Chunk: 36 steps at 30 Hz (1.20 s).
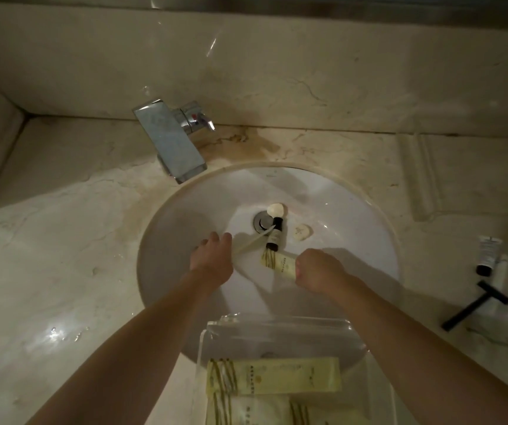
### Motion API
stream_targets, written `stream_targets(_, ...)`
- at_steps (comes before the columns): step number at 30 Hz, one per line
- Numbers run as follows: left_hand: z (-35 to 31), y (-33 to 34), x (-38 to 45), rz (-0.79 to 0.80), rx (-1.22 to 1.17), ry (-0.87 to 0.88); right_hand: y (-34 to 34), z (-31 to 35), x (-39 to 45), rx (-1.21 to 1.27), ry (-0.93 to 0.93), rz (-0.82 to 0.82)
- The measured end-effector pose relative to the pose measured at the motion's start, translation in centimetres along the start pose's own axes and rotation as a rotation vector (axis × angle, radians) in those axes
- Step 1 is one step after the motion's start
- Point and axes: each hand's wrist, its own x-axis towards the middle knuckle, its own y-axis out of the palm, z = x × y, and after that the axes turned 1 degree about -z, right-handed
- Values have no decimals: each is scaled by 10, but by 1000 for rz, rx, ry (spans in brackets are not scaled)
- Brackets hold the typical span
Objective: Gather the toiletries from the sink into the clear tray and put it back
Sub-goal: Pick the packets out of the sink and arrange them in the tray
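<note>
Right hand (317, 271) fingers grip a yellow packet (278, 263), print illegible; left hand (213, 259) pinches a white stick (254, 240).

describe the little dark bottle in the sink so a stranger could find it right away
Look in the white sink basin, beside the metal drain. The small dark bottle lies there between both hands. It is the only dark item among pale soaps and cream packets.

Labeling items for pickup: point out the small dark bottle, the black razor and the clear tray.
small dark bottle (274, 236), head view, on its body.
black razor (473, 308), head view, on its handle.
clear tray (280, 321), head view, on its far rim.
</note>
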Motion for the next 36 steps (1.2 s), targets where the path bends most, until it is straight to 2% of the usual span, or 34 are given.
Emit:
stream_targets(6,4,-29,-14,-19,-237,-41,-19,-2,-23,219,-103,-85)
stream_targets(11,10,-52,-40,-98,-463,75,-32,-4,-49,352,-35,-239)
stream_targets(14,11,-67,-58,-95,-569,155,-35,-11,-66,391,23,-334)
stream_targets(20,3,-92,-95,26,-478,326,-38,-27,-108,505,198,-488)
stream_targets(24,-4,-99,-126,85,-377,400,-35,-35,-133,603,222,-605)
stream_targets(27,-9,-94,-149,123,-297,446,-28,-36,-151,693,140,-647)
stream_targets(31,-17,-74,-170,159,-241,531,-10,-33,-170,767,3,-609)
stream_targets(36,-24,-44,-186,171,-198,482,18,-26,-187,691,-198,-426)
